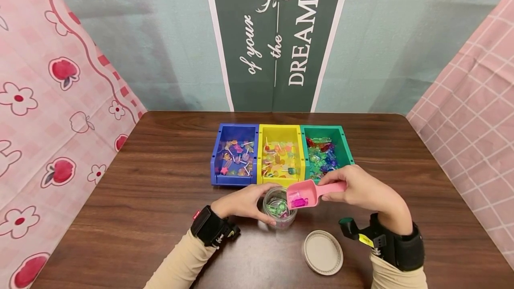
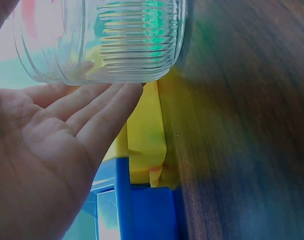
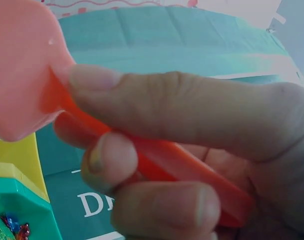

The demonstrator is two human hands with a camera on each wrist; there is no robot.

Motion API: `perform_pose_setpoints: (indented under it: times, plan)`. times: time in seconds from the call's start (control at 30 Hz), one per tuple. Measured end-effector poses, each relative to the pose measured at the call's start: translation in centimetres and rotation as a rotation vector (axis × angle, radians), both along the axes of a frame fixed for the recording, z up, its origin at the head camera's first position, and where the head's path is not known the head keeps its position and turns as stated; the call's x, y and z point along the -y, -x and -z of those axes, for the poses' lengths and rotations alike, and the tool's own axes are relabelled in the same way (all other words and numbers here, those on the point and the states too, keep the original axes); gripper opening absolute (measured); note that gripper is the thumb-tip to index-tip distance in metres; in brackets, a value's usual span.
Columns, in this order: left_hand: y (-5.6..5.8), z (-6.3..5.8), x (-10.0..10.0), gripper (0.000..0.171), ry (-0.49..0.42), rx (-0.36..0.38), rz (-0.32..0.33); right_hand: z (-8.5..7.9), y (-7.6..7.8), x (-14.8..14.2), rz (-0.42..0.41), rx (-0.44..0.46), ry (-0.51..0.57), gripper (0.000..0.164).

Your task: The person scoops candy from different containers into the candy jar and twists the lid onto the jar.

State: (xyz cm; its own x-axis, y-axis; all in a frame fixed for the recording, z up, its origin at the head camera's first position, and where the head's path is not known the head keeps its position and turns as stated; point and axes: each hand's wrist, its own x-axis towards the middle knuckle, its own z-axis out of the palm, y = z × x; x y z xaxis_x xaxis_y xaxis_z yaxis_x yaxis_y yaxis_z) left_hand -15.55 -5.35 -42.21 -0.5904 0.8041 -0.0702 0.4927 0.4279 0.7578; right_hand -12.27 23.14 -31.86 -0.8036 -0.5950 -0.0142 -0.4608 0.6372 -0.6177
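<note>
A clear glass jar [image 1: 284, 223] with green and purple wrapped-looking pieces inside stands on the table; the left wrist view shows its ribbed side. My left hand [image 1: 244, 202] steadies it, thumb on the near side and fingers on the far side. In my right hand [image 1: 363, 187], the handle of a pink scoop [image 1: 310, 188] is pinched between thumb and fingers, also close up in the right wrist view. A magenta candy piece [image 1: 299, 201] lies in the scoop. Seen from above, the scoop's front overlaps the jar's right rim.
Behind the jar, joined blue [image 1: 234, 180], yellow [image 1: 302, 153] and green [image 1: 344, 144] bins hold small colorful candies, some on sticks. A round pale lid [image 1: 323, 253] rests on the brown wooden table [image 1: 160, 182], to the jar's near right. Hanging cloths surround the table.
</note>
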Motion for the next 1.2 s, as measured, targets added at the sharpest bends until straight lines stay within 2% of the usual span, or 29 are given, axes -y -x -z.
perform_pose_setpoints:
  times: [0.13, 0.37, 0.7, 1.0, 1.2]
  plan:
    - [0.0, 0.0, 0.0, 0.084, 0.001, -0.008, 0.002, -0.1, -0.1, 0.3, 0.024, -0.027, 0.014, 0.018]
    - [0.0, 0.0, 0.0, 0.083, -0.017, -0.001, 0.011, -0.2, -0.1, 0.3, 0.040, -0.023, -0.001, 0.016]
    - [0.1, 0.2, 0.0, 0.083, -0.018, -0.002, 0.013, -0.3, -0.2, 0.2, 0.016, -0.006, 0.002, 0.013]
    - [0.0, -0.1, -0.1, 0.084, -0.008, -0.016, 0.010, -0.4, -0.2, 0.0, -0.015, 0.030, 0.002, 0.016]
    - [0.0, -0.1, -0.1, 0.084, -0.010, -0.018, 0.013, -0.8, -0.6, -0.8, -0.003, -0.025, -0.013, 0.017]
